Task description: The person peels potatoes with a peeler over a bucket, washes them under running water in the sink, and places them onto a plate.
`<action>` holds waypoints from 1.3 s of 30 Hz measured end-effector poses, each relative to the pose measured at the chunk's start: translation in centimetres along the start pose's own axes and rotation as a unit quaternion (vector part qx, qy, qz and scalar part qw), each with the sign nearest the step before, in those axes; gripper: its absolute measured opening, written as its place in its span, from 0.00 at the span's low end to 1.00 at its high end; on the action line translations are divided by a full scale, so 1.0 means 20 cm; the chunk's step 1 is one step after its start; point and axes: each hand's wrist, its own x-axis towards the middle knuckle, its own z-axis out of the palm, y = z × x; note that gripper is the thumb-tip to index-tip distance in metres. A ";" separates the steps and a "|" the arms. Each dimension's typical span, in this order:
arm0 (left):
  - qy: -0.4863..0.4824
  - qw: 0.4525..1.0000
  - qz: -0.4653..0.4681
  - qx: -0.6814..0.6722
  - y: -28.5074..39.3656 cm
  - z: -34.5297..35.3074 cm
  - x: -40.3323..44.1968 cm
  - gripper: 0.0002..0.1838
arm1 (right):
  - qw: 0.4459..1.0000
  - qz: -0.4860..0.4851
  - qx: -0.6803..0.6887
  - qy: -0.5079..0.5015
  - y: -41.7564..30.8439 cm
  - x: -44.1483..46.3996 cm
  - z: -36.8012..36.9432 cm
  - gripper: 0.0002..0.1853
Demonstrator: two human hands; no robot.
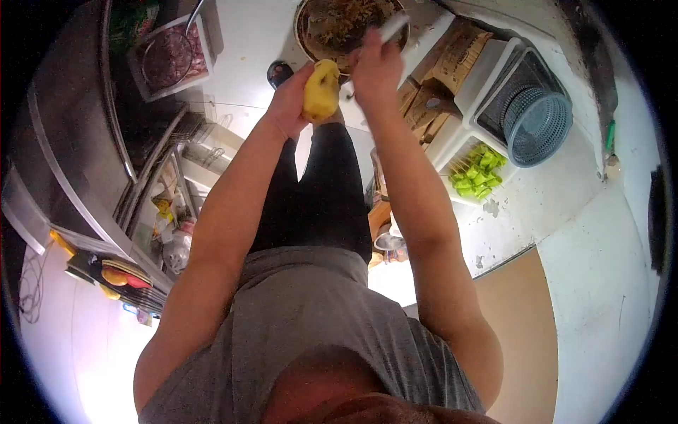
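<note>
My left hand [289, 99] is closed around a yellow, mostly peeled potato [321, 92] with a few dark spots on it. To the right of it, my right hand [376, 74] is blurred by motion and closed on a pale, long tool [393, 27] that looks like a knife. Its exact shape is smeared. Beyond both hands stands a round bin [302, 35] with brownish peelings inside. A gap shows between my right hand and the potato.
At the upper left is a white tray of raw meat [169, 60]. Cardboard boxes [452, 56] stand on the right, near a blue-grey basket [540, 127] and a white container of skewered green pieces [480, 172]. Metal shelving [176, 152] runs along the left.
</note>
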 end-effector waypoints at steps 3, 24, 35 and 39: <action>0.025 0.999 0.005 0.024 0.01 0.03 -0.03 0.21 | 0.981 0.074 0.167 0.069 -0.13 0.07 -0.02 0.16; 0.037 0.974 0.113 0.195 -0.04 -0.01 0.02 0.23 | 0.998 0.056 -0.011 0.001 0.07 0.03 0.00 0.17; 0.017 0.948 0.110 0.297 -0.09 -0.05 0.03 0.23 | 0.997 0.008 -0.069 -0.014 0.15 0.10 -0.05 0.21; 0.037 0.951 0.093 0.293 -0.08 -0.01 -0.02 0.23 | 0.955 0.145 0.232 0.112 -0.25 0.11 -0.08 0.23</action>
